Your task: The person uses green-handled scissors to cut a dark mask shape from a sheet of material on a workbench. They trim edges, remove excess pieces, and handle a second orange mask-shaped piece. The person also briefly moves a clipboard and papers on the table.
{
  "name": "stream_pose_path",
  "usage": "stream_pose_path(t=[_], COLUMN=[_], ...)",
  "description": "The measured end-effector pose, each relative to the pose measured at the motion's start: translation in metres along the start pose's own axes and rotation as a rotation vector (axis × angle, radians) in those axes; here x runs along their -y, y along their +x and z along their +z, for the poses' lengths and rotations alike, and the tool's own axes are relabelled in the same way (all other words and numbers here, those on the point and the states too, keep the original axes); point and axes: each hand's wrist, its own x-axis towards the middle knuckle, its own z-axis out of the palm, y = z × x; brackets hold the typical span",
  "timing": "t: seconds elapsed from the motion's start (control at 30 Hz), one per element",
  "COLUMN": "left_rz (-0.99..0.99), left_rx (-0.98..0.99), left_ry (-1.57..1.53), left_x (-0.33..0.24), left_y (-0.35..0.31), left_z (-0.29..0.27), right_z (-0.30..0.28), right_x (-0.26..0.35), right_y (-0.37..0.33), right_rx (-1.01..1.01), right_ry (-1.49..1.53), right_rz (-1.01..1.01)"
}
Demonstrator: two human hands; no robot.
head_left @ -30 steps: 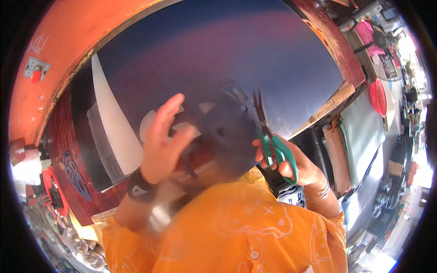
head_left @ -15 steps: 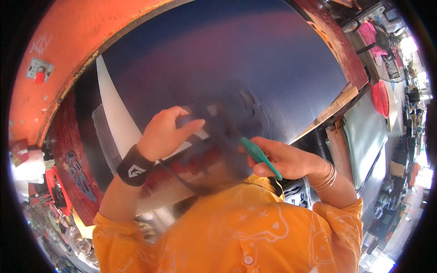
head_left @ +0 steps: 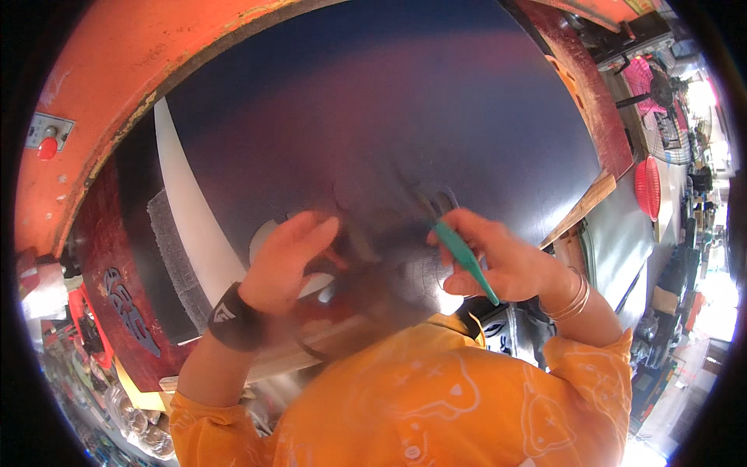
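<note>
My right hand (head_left: 502, 257) is closed around a slim tool with a teal-green handle (head_left: 464, 255). Its dark tip points up and away over a dark navy sheet (head_left: 373, 101), but is too blurred to name. Left of it, my left hand (head_left: 288, 261), with a black wristband (head_left: 233, 317), hovers at the sheet's near part, fingers bent and thumb apart. Nothing can be made out in that hand. A pale rounded piece (head_left: 315, 285) shows just beneath it. Between the hands the surface is smeared and partly hidden; faint cut outlines show near the tool's tip.
A long white curved strip (head_left: 187, 194) lies left, beside a grey rough-textured strip (head_left: 175, 249). Dark red board (head_left: 117, 303) borders that side. An orange machine frame (head_left: 117, 62) with a red button (head_left: 47, 148) arches above. At right are a red basket (head_left: 647, 189) and a fan (head_left: 661, 93).
My right hand and the green-handled tool have shifted right in the picture. My left hand has dropped slightly lower, its fingers more bent. The whole view has turned a little.
</note>
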Motion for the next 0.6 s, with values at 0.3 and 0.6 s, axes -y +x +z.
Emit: stream_pose_path(t=[0.3,0.6], left_rz=[0.597,0.763], left_rx=[-0.406,-0.289], left_ry=[1.243,1.287], left_x=[-0.053,-0.013], left_y=[-0.04,0.07], left_z=[0.061,0.097], right_z=[-0.025,-0.04], right_x=[-0.03,-0.046], right_y=[-0.006,0.001], right_rx=[-0.334,-0.289], right_ry=[0.118,0.373], right_rz=[-0.165,-0.166])
